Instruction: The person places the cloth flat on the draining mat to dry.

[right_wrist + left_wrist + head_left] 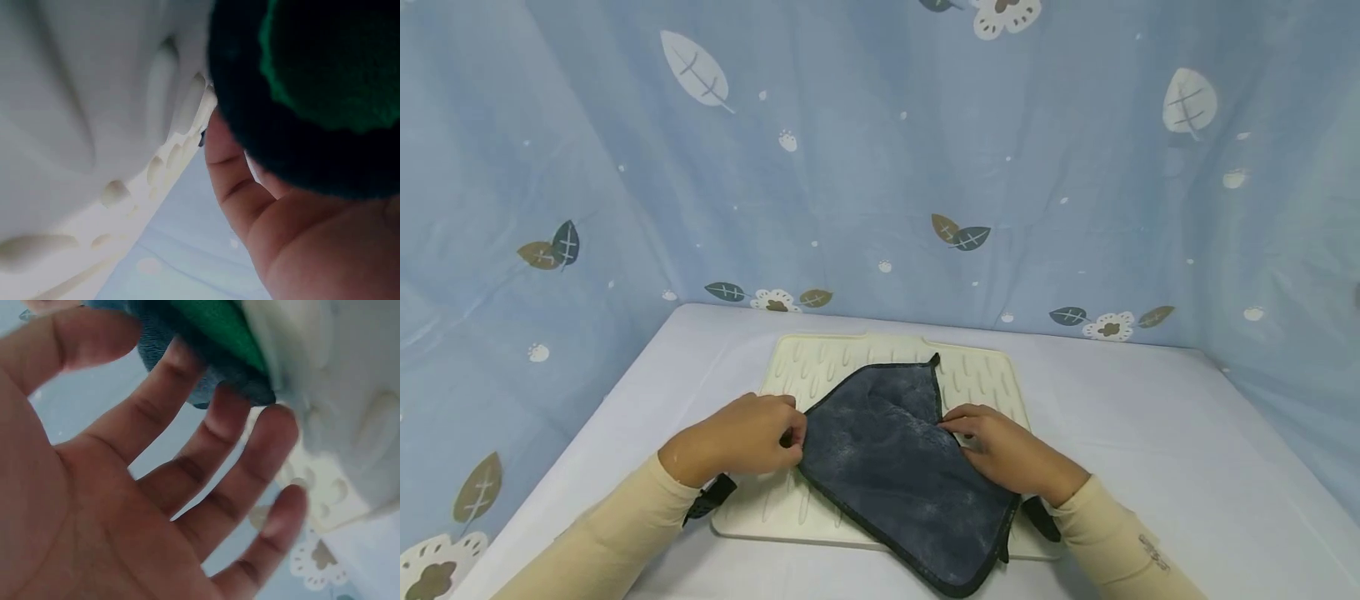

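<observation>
A dark blue-grey cloth (887,458) with black edging lies aslant over a cream ridged board (808,371), its lower corner hanging past the board's near edge. My left hand (748,435) pinches the cloth's left edge between thumb and fingers. At the opposite edge, my right hand (1007,452) grips the cloth near a crease, thumb tucked low. Both wrist views show a green underside (219,328) inside the dark border. In the left wrist view the left hand's lower fingers are spread beneath the edge. The cloth (231,106) covers part of the right hand's fingers in the right wrist view.
The board rests on a table with a white cover (1150,433). Behind and beside it hangs a blue curtain (850,167) printed with leaves and flowers. Black straps (711,497) sit at both wrists, beside beige sleeves (617,533).
</observation>
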`<action>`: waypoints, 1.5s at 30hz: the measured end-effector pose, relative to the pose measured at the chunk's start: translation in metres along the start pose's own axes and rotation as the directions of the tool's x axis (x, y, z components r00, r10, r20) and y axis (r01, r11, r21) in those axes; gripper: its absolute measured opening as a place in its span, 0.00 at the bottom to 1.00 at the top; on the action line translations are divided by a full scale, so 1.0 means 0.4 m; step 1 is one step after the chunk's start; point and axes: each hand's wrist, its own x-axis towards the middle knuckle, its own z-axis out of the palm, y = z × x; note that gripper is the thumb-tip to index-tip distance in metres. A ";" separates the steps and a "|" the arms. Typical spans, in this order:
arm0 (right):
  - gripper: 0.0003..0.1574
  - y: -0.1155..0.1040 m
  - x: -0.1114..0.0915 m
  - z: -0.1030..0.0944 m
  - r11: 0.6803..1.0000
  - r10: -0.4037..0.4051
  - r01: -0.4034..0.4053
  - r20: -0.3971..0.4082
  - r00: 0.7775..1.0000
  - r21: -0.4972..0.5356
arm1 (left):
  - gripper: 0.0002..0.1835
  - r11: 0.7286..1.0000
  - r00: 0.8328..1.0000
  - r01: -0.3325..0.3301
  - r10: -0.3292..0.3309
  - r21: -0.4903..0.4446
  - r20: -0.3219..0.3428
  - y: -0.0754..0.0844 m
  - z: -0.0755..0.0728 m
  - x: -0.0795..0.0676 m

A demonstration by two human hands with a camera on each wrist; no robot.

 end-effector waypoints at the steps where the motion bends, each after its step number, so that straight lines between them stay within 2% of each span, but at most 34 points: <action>1: 0.23 -0.001 0.001 0.000 1.000 0.002 -0.002 0.006 1.000 0.002 | 0.11 1.000 1.000 -0.002 0.002 -0.003 -0.003 0.001 -0.004 0.002; 5: 0.23 -0.002 0.004 0.002 1.000 0.013 -0.013 0.017 1.000 0.001 | 0.06 0.999 0.999 -0.025 0.026 0.025 -0.046 0.011 -0.021 0.027; 7: 0.23 -0.002 0.002 0.003 1.000 0.015 -0.015 0.015 1.000 -0.003 | 0.03 0.997 0.997 -0.034 0.038 0.064 -0.063 0.020 -0.030 0.049; 9: 0.23 -0.001 0.001 0.003 1.000 0.010 -0.010 0.012 1.000 -0.006 | 0.05 0.995 0.997 -0.039 0.044 0.089 -0.062 0.031 -0.039 0.076; 13: 0.22 -0.001 0.000 0.004 1.000 0.015 -0.015 0.013 1.000 -0.012 | 0.11 0.993 0.999 -0.033 0.035 0.115 -0.018 0.051 -0.050 0.138; 20: 0.22 0.001 0.000 0.006 1.000 0.006 -0.006 0.007 1.000 -0.018 | 0.22 0.994 0.994 0.037 -0.047 0.100 0.102 0.065 -0.038 0.242; 25: 0.21 0.000 0.001 0.005 1.000 0.018 -0.018 0.009 1.000 -0.010 | 0.26 0.989 0.979 0.089 -0.108 0.117 0.174 0.062 -0.017 0.291; 28: 0.21 0.000 0.002 0.004 1.000 0.017 -0.017 0.010 1.000 -0.007 | 0.26 0.990 0.977 0.090 -0.108 0.107 0.183 0.063 -0.008 0.310; 32: 0.21 0.002 0.003 0.003 1.000 0.003 -0.003 -0.002 1.000 -0.008 | 0.25 0.995 0.986 0.062 -0.075 0.084 0.150 0.069 -0.003 0.323; 39: 0.20 -0.002 0.006 0.000 1.000 0.004 -0.004 -0.039 0.999 -0.013 | 0.25 0.995 1.000 0.022 -0.022 0.096 -0.005 0.085 0.001 0.330; 45: 0.17 -0.010 0.009 -0.006 0.997 0.071 -0.073 -0.116 0.991 -0.010 | 0.24 0.997 0.993 0.066 -0.061 0.047 -0.105 0.098 0.003 0.333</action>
